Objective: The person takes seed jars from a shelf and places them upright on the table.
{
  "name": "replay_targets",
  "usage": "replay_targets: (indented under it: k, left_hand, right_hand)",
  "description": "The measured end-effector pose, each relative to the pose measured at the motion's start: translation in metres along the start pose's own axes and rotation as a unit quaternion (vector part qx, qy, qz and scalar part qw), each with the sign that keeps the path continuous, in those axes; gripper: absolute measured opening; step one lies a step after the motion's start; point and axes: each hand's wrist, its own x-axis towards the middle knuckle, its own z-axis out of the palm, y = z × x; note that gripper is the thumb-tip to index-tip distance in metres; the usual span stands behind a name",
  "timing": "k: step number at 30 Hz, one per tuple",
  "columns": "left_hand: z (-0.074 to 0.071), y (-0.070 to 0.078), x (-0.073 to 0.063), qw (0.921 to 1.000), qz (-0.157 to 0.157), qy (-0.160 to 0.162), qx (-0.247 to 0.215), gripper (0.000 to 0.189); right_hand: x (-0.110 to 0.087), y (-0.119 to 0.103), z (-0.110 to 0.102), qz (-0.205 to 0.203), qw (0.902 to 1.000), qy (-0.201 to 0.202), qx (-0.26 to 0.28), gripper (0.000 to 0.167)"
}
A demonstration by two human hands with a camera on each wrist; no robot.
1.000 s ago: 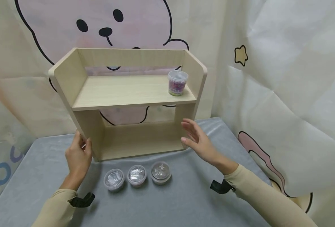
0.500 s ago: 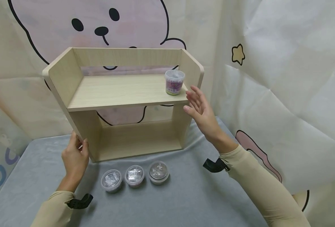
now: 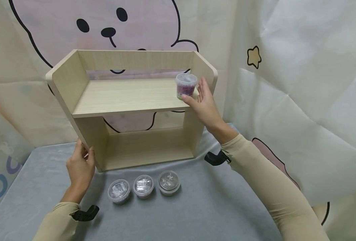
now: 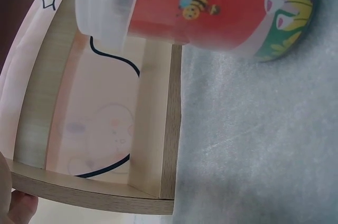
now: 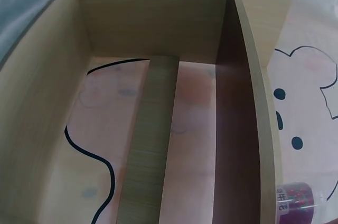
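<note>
A pale wooden two-tier shelf (image 3: 120,112) stands on the cloth-covered table, slightly angled. My left hand (image 3: 81,167) grips its left side panel low down, with thumb and fingers on either side of the board. On the upper tier, at the right end, sits a clear plastic tub (image 3: 185,87) with a purple label. My right hand (image 3: 206,105) is beside this tub, its thumb in front of the tub's base and the fairly straight fingers along its right side. Whether they touch it is hard to tell. In the right wrist view the purple tub (image 5: 297,203) shows at the lower right corner.
Three more lidded tubs stand in a row before the shelf: a left one (image 3: 119,191), a middle one (image 3: 143,186) and a right one (image 3: 169,182). One red-labelled tub (image 4: 195,7) looms close in the left wrist view. Printed curtains (image 3: 301,83) hang behind and to the right.
My right hand has risen from beside the lower tier to the purple-labelled tub on the upper tier. My left hand keeps its grip on the shelf's side; the tubs stay put.
</note>
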Motion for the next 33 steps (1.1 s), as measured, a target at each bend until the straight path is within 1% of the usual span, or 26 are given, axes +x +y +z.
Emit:
replay_targets:
  k: [5,10,18,22,27,29,33]
  left_hand:
    - [0.000,-0.001,0.000,1.0000,0.004,0.000,0.000,0.025]
    - [0.000,-0.002,-0.002,1.0000,-0.001,-0.001,0.003,0.026]
    - [0.001,-0.003,-0.003,1.0000,-0.002,0.000,0.003,0.022]
    - [0.001,-0.003,-0.002,1.0000,0.000,0.000,0.000,0.023]
    - [0.001,-0.002,-0.002,1.0000,0.001,-0.001,-0.005,0.027]
    - [0.001,-0.003,-0.001,1.0000,0.003,-0.002,-0.008,0.029]
    - [0.000,-0.004,-0.001,0.9999,0.006,-0.002,-0.010,0.031]
  right_hand:
    - [0.014,0.000,0.004,0.023,0.9992,0.022,-0.024,0.102]
    - [0.028,-0.001,0.006,0.059,0.9965,0.026,-0.054,0.105]
    - [0.044,-0.003,0.008,0.083,0.9952,0.036,-0.038,0.100]
    - [0.047,-0.005,0.006,0.099,0.9934,0.039,-0.043,0.096]
    - [0.052,-0.007,0.006,0.129,0.9903,0.042,-0.031,0.096]
    - [0.053,-0.007,0.006,0.134,0.9897,0.044,-0.024,0.097]
    - [0.054,-0.006,0.007,0.134,0.9897,0.045,-0.019,0.090]
